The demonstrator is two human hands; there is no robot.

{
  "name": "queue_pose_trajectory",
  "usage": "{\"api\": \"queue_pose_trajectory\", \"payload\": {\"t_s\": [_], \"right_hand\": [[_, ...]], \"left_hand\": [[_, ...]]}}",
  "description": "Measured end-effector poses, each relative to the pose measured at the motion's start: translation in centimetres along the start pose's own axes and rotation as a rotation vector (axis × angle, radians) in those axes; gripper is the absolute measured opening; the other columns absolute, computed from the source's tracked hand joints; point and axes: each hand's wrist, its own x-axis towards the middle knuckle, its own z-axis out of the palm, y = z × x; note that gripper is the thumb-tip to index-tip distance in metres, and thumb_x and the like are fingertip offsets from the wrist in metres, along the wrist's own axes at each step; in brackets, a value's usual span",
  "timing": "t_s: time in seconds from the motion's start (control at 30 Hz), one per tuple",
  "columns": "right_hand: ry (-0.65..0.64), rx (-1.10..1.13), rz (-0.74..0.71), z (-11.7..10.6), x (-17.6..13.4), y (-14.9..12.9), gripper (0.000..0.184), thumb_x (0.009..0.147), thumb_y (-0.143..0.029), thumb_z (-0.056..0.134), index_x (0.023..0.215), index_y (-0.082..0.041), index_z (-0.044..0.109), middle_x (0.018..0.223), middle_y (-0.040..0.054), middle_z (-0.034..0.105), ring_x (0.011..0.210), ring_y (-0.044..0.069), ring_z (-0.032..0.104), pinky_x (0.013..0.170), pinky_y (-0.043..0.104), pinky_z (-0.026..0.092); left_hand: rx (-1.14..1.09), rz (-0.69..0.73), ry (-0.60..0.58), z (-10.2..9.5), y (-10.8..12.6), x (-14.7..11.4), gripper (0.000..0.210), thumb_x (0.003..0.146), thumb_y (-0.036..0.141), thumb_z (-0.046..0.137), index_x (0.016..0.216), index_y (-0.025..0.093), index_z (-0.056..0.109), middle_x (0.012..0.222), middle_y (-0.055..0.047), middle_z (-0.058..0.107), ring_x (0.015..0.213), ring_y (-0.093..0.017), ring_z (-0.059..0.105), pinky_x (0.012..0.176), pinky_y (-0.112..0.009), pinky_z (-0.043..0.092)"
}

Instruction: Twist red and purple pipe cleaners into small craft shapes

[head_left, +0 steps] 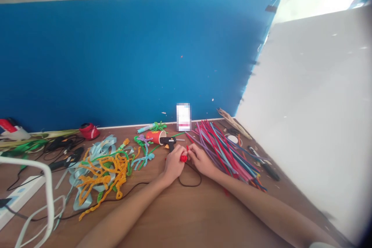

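Close together above the table's middle, both my hands work on a red pipe cleaner (183, 158), part of it bunched in a small coil. My left hand (174, 162) is closed around the coiled part. Fingers of my right hand (202, 161) pinch near a short red end that sticks up between the hands. Just beyond my left hand lies a black glue gun (168, 140), its nozzle side by a red paper cup (157, 137) tipped on its side. Right of my right hand spreads a heap of red, purple and blue pipe cleaners (222, 149).
Orange twisted pipe cleaners (106, 174) lie tangled with pale blue ribbon (78, 195) at left. A black cord crosses the table (174, 217). A white power strip (21, 197) sits front left, pliers (269, 168) at right. A phone (183, 117) leans against the blue partition (139, 62).
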Motion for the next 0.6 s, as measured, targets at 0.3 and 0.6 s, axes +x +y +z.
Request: {"api": "queue_pose_trajectory", "payload": {"t_s": [0.3, 0.6], "right_hand": [[0.072, -0.007, -0.145, -0.1, -0.6, -1.0, 0.021, 0.099, -0.030, 0.041, 0.088, -0.020, 0.055, 0.072, -0.0007, 0.056, 0.059, 0.012, 0.051, 0.060, 0.025, 0.039], [0.147, 0.099, -0.164, -0.2, -0.8, -0.8, 0.019, 0.094, -0.032, 0.054, 0.085, -0.020, 0.066, 0.075, 0.0026, 0.063, 0.064, 0.014, 0.056, 0.063, 0.027, 0.044]], "left_hand": [[-0.031, 0.021, 0.043, 0.0, -0.1, -0.3, 0.025, 0.096, 0.019, 0.039, 0.074, 0.020, 0.051, 0.078, 0.000, 0.055, 0.070, -0.013, 0.051, 0.065, -0.025, 0.035], [0.003, 0.067, 0.049, -0.1, -0.1, -0.6, 0.026, 0.098, 0.020, 0.039, 0.077, 0.020, 0.054, 0.079, -0.001, 0.057, 0.071, -0.013, 0.052, 0.066, -0.024, 0.036]]}}
